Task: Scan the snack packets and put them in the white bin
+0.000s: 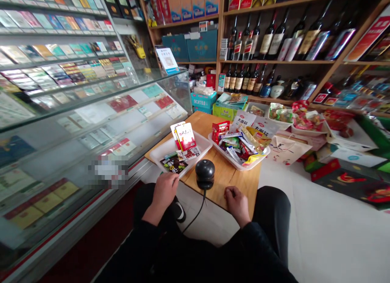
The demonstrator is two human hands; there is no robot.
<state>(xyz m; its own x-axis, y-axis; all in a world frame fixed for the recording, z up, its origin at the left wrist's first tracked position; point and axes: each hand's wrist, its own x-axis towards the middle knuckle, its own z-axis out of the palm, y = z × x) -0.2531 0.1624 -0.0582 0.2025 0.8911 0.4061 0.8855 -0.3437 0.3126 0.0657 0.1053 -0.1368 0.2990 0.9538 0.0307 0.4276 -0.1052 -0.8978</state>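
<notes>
My left hand (165, 192) is closed, its fingers curled at the near rim of the left white tray (199, 152); whether it touches the rim I cannot tell. In that tray lie red-and-white packets (187, 137) and a dark packet (174, 164). Loosely fisted, my right hand (237, 201) rests on the front part of the wooden table (221, 199) with nothing visible in it. Between the hands stands a black dome-topped device (205, 172) with a cable running down toward me. A second white tray (243, 167), heaped with mixed snack packets (239, 144), sits beyond my right hand.
A glass display counter (122, 108) runs along the left. Shelves of bottles (276, 37) rise at the back. Boxes and bowls of packaged food (282, 114) crowd the right, with a dark carton (350, 179) on the floor. My knees flank the table.
</notes>
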